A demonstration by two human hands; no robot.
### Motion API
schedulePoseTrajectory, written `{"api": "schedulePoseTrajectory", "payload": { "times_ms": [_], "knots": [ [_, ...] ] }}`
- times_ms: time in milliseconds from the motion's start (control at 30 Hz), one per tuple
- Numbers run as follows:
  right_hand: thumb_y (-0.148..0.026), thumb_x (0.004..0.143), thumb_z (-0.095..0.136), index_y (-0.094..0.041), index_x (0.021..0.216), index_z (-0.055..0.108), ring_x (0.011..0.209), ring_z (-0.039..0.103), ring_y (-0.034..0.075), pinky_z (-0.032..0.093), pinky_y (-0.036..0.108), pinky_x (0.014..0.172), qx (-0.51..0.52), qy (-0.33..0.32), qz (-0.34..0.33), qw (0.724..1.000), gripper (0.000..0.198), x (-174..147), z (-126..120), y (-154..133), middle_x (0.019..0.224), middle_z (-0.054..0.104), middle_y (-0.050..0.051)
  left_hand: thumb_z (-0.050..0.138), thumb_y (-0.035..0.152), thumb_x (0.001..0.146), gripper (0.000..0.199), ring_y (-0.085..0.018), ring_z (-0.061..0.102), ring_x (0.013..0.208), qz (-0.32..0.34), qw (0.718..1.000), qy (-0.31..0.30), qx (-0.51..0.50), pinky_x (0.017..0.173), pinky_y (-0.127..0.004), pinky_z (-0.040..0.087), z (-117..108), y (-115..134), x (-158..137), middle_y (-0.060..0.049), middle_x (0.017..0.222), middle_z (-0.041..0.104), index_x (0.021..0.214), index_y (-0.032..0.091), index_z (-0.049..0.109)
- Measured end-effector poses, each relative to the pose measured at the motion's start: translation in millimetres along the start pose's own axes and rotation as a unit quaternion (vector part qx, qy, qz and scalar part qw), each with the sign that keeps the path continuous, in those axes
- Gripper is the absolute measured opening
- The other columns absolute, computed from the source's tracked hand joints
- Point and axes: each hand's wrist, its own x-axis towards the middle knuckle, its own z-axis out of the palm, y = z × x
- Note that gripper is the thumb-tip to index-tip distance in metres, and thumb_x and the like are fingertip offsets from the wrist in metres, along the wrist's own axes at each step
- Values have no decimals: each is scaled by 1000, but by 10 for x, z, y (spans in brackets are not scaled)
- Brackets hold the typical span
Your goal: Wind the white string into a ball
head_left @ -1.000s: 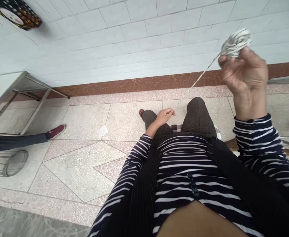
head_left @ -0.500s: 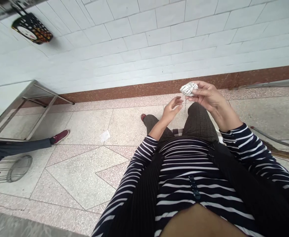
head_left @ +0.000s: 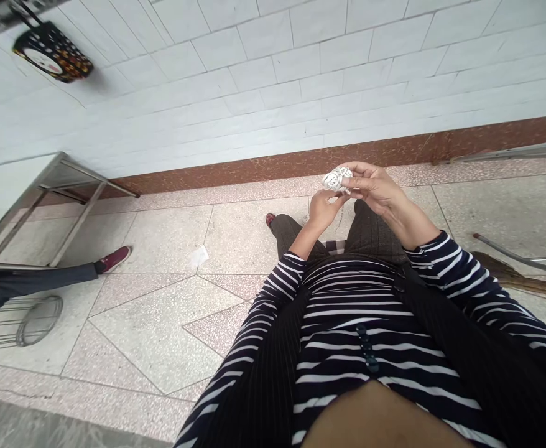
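Note:
A small white bundle with dark streaks [head_left: 337, 179], wound like a ball of cord, is held up in front of my lap. My right hand [head_left: 375, 190] grips it from the right, with thumb and fingers closed on its near side. Just below it is my left hand [head_left: 323, 211], its thumb and fingers pinched together beneath the bundle, close to the right fingertips. A thin strand of the cord shows faintly around the left hand and below the bundle. The exact spot where the left fingers pinch is partly hidden.
A white-topped metal table [head_left: 16, 186] stands left, with another person's leg and red shoe [head_left: 115, 258] beside it and a wire stool [head_left: 40, 320] nearby. White paper [head_left: 199, 256] lies on the floor. A patterned bag [head_left: 53, 53] hangs at upper left. Metal legs [head_left: 515, 249] stand at right.
My right hand has moved left and slightly down with the bundle. My left hand's fingers have closed from a looser, parted pose and now sit under the bundle.

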Motion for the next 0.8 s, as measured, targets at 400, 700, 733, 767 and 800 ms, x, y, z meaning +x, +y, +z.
{"api": "schedulePoseTrajectory", "payload": {
  "times_ms": [400,700,733,767,800],
  "knots": [
    [-37,66,97,-26,105,79,72,63,15,46,26,47,33,85,-9,996,44,127,-275,169,106,78,6,64,42,103,30,-17,72,88,-90,978,-110,-153,92,-30,53,33,-238,-290,-6,87,81,113,16,74],
    [-36,71,93,-23,107,73,84,65,24,57,41,76,-245,222,-150,932,43,318,-447,658,100,71,6,56,27,101,34,-19,72,95,-35,987,-153,-21,115,-38,48,-186,-61,-619,-2,89,80,72,20,72],
    [-34,72,91,-22,107,74,82,65,24,56,44,81,-285,225,-149,920,40,299,-458,722,96,71,5,56,26,101,35,-19,72,95,-29,988,-149,-3,117,-39,46,-233,-32,-625,-2,89,80,69,20,71],
    [-32,74,89,-22,107,75,79,64,24,55,45,84,-319,220,-145,910,38,270,-463,779,92,70,5,56,26,100,36,-19,72,95,-28,989,-144,5,117,-38,47,-278,-11,-618,-1,87,80,68,20,70],
    [-30,75,88,-22,108,76,78,64,24,54,45,85,-349,209,-139,903,36,233,-460,827,89,69,4,55,26,100,36,-19,72,93,-32,990,-139,4,113,-36,49,-322,-2,-599,-2,86,79,68,20,71]
  ]
}}
